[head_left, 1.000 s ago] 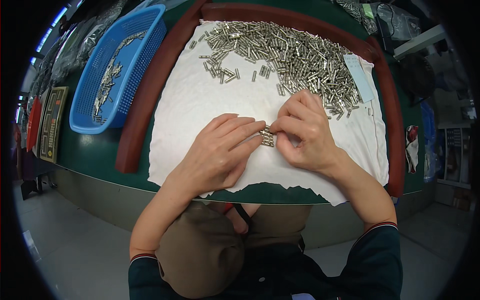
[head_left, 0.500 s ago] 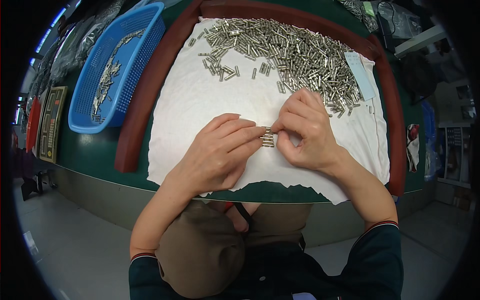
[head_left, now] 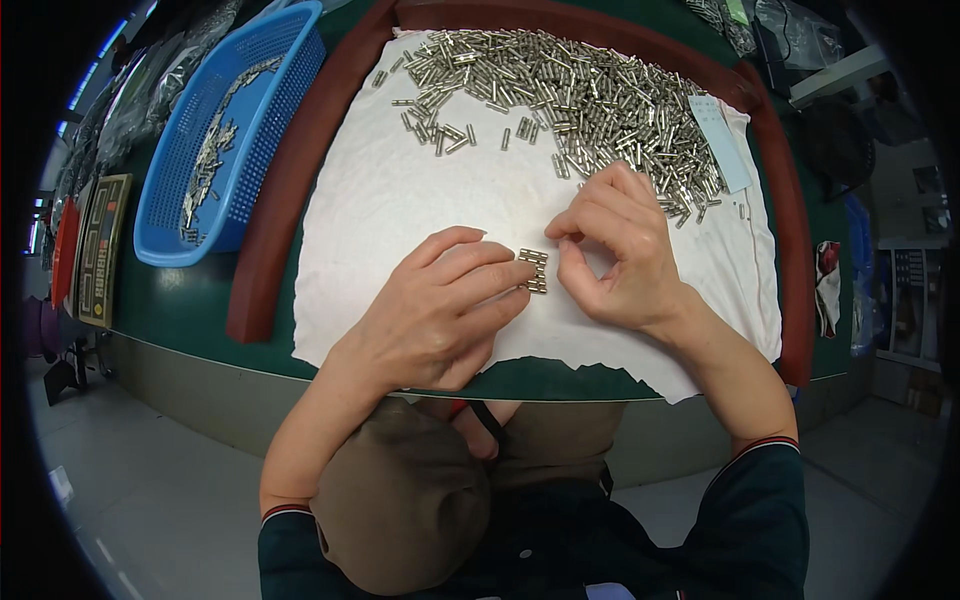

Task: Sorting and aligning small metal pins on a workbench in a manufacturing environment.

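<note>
A small row of metal pins (head_left: pixel 534 270) is pinched between left hand (head_left: pixel 440 310) and right hand (head_left: pixel 615 250), unchanged, below the pin heap (head_left: pixel 570 95).

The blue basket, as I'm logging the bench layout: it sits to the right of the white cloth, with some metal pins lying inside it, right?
Not quite. The head view shows the blue basket to the left of the white cloth, not the right. It does hold some metal pins.
</note>
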